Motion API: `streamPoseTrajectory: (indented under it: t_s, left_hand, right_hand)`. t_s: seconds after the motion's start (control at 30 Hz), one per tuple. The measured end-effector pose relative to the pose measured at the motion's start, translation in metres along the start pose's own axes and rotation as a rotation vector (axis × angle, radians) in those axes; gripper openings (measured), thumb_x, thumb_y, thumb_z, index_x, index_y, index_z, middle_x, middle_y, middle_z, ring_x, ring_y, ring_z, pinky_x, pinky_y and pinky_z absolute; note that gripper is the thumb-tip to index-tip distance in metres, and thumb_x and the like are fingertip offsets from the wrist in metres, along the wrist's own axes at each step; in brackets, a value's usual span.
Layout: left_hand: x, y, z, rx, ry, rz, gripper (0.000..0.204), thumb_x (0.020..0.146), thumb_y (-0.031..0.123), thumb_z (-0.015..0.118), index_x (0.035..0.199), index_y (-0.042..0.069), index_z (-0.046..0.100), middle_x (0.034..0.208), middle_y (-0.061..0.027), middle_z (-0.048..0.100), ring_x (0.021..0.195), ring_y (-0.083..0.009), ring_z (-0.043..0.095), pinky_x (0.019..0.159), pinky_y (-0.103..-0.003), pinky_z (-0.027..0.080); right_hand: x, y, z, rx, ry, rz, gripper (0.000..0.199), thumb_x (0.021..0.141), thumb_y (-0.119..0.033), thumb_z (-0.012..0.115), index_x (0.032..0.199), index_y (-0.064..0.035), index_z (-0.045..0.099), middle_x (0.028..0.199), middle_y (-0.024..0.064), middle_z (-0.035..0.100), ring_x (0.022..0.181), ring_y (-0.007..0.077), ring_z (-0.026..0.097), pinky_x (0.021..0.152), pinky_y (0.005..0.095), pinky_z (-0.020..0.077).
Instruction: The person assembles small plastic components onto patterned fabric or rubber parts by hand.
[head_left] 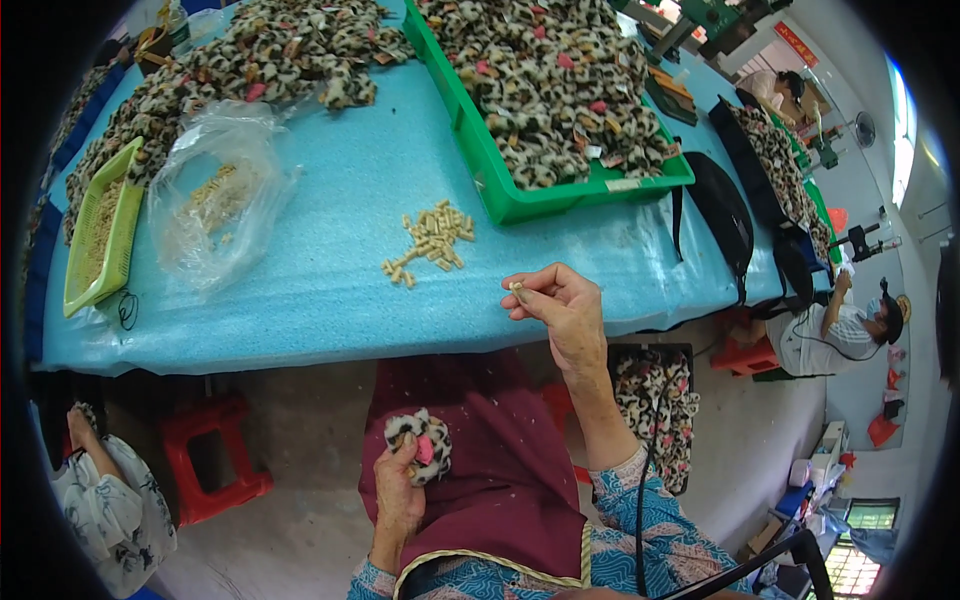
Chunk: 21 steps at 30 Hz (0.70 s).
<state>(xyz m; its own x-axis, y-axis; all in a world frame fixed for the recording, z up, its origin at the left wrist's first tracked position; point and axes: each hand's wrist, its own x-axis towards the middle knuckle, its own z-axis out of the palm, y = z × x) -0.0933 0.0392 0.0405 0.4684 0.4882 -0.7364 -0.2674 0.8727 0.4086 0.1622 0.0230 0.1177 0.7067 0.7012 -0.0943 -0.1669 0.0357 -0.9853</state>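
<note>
Right hand (pixel 572 312) pinches one peg (pixel 516 287), left hand (pixel 397 487) one fluffy piece (pixel 428 447).

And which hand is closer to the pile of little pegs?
Right. The right hand is below and right of the pile of little pegs; the left hand is farther down, over the apron.

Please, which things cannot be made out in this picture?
Head view:
- Small cream piece: full shape, mostly covered by the right hand.
- Black-and-white furry piece with pink patch: underside, hidden by the left hand.
- Rectangular green plastic crate: far end, cut off by upper edge.
- Crumpled clear plastic bag: pale bits inside, too small, blurred by plastic.
</note>
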Motion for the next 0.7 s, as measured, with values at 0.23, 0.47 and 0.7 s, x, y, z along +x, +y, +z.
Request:
streamPoseTrajectory:
  t_s: [0.23, 0.47, 0.7]
  left_hand:
    - [0.002, -0.013, 0.012, 0.11, -0.048, -0.049, 0.022, 0.09, 0.012, 0.055, 0.107, -0.001, 0.058, 0.099, -0.0073, 0.064, 0.087, -0.0151, 0.062, 0.08, -0.028, 0.05]
    - [-0.002, -0.027, 0.021, 0.214, -0.014, -0.068, 0.022, 0.09, 0.01, 0.054, 0.108, -0.002, 0.058, 0.1, -0.0064, 0.064, 0.088, -0.0134, 0.061, 0.08, -0.026, 0.049]
    - [0.004, -0.039, 0.054, 0.163, -0.086, 0.009, 0.023, 0.09, 0.008, 0.054, 0.11, -0.002, 0.058, 0.103, -0.0055, 0.063, 0.091, -0.0107, 0.058, 0.082, -0.025, 0.046]
  right_hand:
    - [-0.053, 0.003, -0.019, 0.046, -0.019, 0.121, 0.012, 0.081, 0.001, 0.063, 0.093, 0.0032, 0.064, 0.087, 0.009, 0.066, 0.074, 0.0102, 0.062, 0.065, 0.0211, 0.0515]
    - [-0.092, 0.035, -0.02, 0.068, 0.003, 0.097, 0.012, 0.077, 0.009, 0.063, 0.088, 0.0035, 0.062, 0.091, 0.0116, 0.065, 0.077, 0.0136, 0.062, 0.067, 0.0221, 0.051]
    - [-0.12, 0.077, -0.019, -0.47, -0.059, -0.235, 0.014, 0.072, 0.012, 0.062, 0.083, 0.0028, 0.062, 0.09, 0.0124, 0.065, 0.082, 0.0178, 0.064, 0.07, 0.0257, 0.0521]
